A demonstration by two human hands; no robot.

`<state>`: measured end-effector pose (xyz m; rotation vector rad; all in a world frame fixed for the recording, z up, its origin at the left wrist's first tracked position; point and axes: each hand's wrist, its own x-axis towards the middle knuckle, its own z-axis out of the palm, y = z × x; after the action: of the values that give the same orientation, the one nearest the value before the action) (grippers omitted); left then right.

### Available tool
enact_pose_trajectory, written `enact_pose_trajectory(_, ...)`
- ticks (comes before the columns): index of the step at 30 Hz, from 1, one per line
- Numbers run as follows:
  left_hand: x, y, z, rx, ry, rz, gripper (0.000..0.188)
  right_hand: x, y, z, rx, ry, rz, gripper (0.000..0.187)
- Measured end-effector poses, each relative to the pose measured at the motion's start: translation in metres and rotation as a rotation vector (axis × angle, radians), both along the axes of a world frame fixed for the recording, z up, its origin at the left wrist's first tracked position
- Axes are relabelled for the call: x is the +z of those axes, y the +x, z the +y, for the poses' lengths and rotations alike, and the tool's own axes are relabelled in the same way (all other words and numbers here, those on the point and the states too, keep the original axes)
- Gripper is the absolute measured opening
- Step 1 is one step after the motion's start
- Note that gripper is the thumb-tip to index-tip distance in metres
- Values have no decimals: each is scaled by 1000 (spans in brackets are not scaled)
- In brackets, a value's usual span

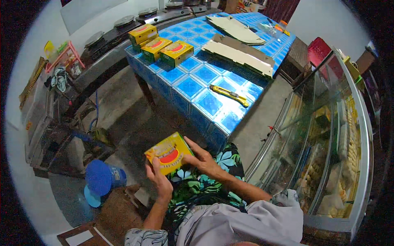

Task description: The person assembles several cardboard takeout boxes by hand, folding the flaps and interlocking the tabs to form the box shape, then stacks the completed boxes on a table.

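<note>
Grey shirt (pixel 242 223) is closest. Just past it, the left hand (pixel 159 180) and right hand (pixel 202 160) hold one yellow box (pixel 170 153) between them, fingers bent round its sides. It looks made. More boxes (pixel 177 52) on the blue table (pixel 205 107) look made too. Pale cards (pixel 238 33) there look flat, not yet folded.

Top (pixel 246 223) is pale grey; sleeves (pixel 145 238) patterned; bottoms (pixel 225 160) black, floral

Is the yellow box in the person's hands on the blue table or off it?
Off: the left hand and right hand hold the yellow box on the person's side of the blue table.
</note>
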<state>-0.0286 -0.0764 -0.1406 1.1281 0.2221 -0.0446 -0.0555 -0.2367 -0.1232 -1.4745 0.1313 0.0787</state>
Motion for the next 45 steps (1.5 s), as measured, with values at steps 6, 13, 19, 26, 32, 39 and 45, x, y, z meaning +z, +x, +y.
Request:
enact_pose_trajectory(6, 18, 37, -18, -121, -247, -128, 54, 73, 48, -34, -136, 139, -88, 56)
enact_pose_trajectory(13, 3, 55, -17, -260, 4, -92, 44, 113, 193, -144, -255, 248, -166, 31)
enact_pose_trajectory(19, -48, 30, -21, -362, -8, 51, 36, 116, 308, -188, -317, 382, -159, 29)
enact_pose_trajectory(26, -63, 22, -19, -412, -73, 214, 36, 112, 410, -204, -233, 362, -152, 21)
enact_pose_trajectory(32, -62, 42, -5, -329, -56, 202, 34, 93, 435, -166, -520, -67, -180, 18)
enact_pose_trajectory(39, -68, 47, 19, -257, -18, 192, 35, 103, 292, -253, -529, -1315, -328, 34)
enact_pose_trajectory(45, -52, 32, -14, -479, 81, 151, 34, 91, 163, -373, -305, -1642, 139, 23)
